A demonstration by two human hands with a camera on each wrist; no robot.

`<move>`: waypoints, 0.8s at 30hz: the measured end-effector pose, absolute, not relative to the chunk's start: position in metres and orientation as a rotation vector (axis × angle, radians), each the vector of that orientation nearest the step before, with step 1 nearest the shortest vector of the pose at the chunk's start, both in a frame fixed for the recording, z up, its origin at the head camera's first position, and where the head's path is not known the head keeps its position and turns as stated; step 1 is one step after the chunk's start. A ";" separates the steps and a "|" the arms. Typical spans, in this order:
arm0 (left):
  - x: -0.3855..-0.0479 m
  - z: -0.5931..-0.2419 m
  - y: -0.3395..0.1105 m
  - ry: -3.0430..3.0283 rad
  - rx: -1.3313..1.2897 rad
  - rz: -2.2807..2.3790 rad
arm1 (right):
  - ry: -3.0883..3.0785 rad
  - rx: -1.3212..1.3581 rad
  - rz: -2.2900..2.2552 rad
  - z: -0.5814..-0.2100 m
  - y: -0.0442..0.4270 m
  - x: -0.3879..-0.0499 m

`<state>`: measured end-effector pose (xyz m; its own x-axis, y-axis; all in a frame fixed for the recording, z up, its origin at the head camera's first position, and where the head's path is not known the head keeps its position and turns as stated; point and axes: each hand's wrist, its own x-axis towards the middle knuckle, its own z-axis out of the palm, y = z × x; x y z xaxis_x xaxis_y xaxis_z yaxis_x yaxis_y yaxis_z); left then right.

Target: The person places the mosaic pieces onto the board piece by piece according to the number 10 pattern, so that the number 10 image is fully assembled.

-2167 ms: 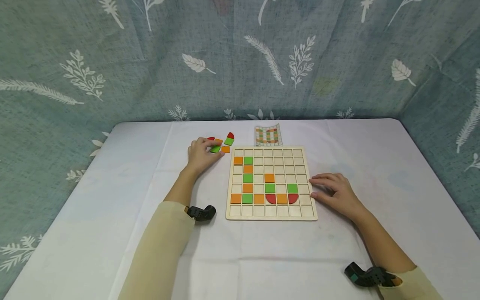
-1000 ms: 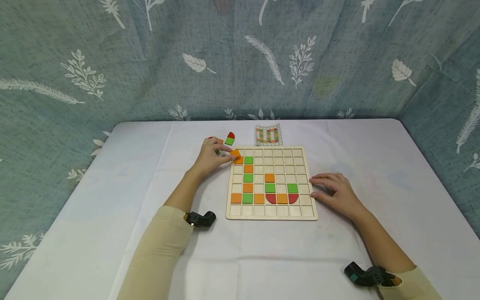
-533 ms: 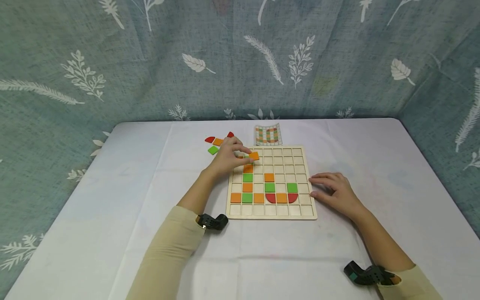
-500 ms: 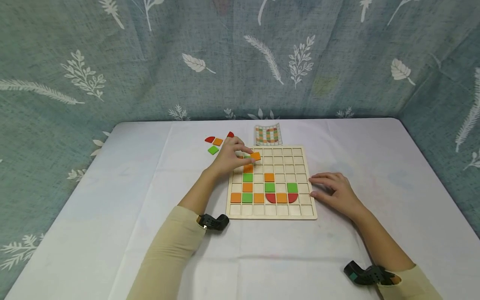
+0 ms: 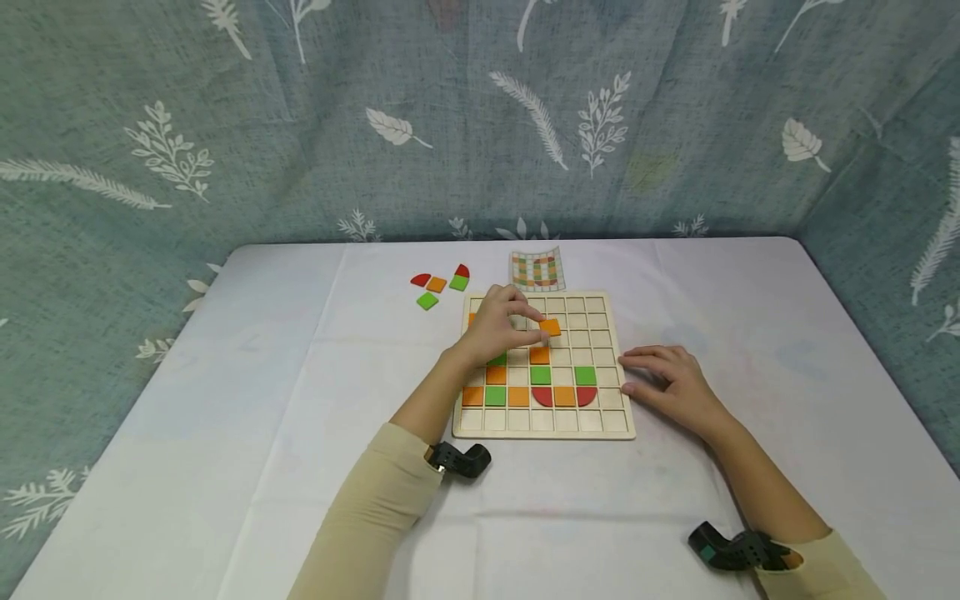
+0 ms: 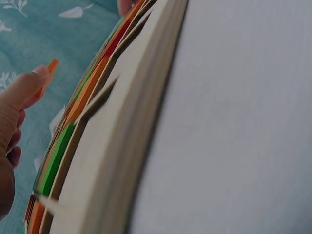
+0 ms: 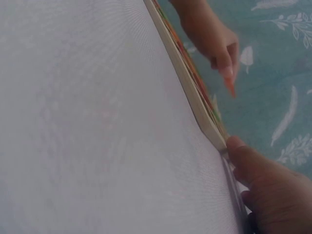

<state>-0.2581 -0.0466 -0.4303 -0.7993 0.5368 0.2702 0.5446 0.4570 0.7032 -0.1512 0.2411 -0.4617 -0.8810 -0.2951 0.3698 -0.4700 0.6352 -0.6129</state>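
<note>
My left hand (image 5: 497,327) pinches an orange square tile (image 5: 552,327) between thumb and fingers, above the wooden grid board (image 5: 585,423). In the left wrist view the orange tile (image 6: 48,78) is seen nearly edge-on, raised off the board. Orange and green square tiles and red quarter-round tiles fill some of the board's cells, and the hand hides part of the upper left cells. At the board's right edge, my right hand (image 5: 671,387) lies with loosely bent fingers, thumb and fingertips touching the rim. The right wrist view shows its thumb (image 7: 235,144) against the board's edge.
Left of the board's far corner lie loose tiles: a red quarter-round (image 5: 421,280), an orange square (image 5: 437,285), a green square (image 5: 427,301), and another green one (image 5: 459,283) touching a red quarter-round (image 5: 462,271). Behind the board is a patterned card (image 5: 536,271).
My left hand has picked up an orange tile from the loose pile and carried it rightward over the board, lately also a little nearer. The right hand has stayed put.
</note>
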 end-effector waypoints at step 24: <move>-0.230 -0.436 0.001 -2.852 -0.985 -0.908 | -2.635 0.630 1.086 -0.461 0.242 -0.152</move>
<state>-0.2295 0.0010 -0.4357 -0.8044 0.5687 0.1719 0.5634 0.6384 0.5244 -0.1520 0.2421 -0.4612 -0.8833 -0.3026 0.3579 -0.4670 0.6346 -0.6158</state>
